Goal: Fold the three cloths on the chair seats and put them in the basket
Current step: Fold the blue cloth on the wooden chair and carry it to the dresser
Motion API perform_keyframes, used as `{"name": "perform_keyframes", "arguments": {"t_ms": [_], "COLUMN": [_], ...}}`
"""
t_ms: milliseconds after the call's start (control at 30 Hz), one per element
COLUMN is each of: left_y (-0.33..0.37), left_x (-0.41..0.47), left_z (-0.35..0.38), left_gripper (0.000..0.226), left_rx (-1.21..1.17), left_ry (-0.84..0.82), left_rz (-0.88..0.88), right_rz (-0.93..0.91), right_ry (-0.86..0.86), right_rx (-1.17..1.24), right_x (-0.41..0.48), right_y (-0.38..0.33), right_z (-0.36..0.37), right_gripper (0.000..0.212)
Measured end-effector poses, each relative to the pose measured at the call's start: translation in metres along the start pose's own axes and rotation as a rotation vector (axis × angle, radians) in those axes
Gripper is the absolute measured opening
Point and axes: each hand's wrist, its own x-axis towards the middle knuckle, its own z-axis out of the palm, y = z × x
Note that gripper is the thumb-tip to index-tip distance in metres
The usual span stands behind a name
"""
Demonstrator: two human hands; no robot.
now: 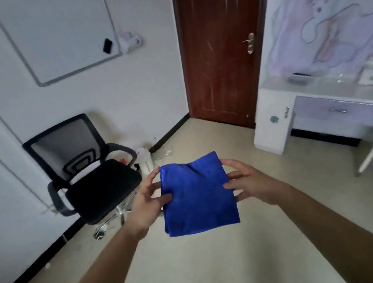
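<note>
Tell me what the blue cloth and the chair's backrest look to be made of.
Blue cloth: probably microfibre or plush terry, going by its soft, faintly shiny nap. Chair backrest: apparently grey mesh fabric, thin and semi-sheer, in a black plastic frame.

White walls point(159, 84), beige floor point(225, 269); a black office chair point(94, 180) beyond the left hand point(148, 201); a brown door point(224, 45) between and beyond both; a pale desk point(321, 105) beyond the right hand point(248, 180).

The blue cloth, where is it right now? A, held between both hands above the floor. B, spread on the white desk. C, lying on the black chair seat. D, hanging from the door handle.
A: the left hand and the right hand hold the folded blue cloth by its side edges in the air, apart from the chair.
</note>
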Motion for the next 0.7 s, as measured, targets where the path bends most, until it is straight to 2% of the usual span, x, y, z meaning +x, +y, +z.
{"name": "perform_keyframes", "arguments": {"t_ms": [200,300,467,600,700], "left_y": [0.023,0.027,0.045,0.068,0.079], "left_x": [0.143,0.206,0.314,0.388,0.451], "left_z": [0.116,0.183,0.296,0.358,0.391], "left_gripper": [0.071,0.067,0.063,0.061,0.061], "left_rx": [0.054,0.098,0.144,0.177,0.169], "left_ry": [-0.322,-0.425,-0.501,-0.524,-0.506], "left_rz": [0.023,0.077,0.130,0.188,0.166], "right_rz": [0.031,0.009,-0.032,-0.049,-0.037], "right_ry": [0.314,0.429,0.565,0.592,0.594], "right_rx": [0.073,0.089,0.151,0.175,0.188], "right_x": [0.006,0.014,0.048,0.089,0.131], "right_y": [0.010,0.019,0.026,0.010,-0.001], "right_z": [-0.124,-0.188,-0.309,-0.392,-0.447], "right_gripper": [0.062,0.060,0.062,0.059,0.056]}}
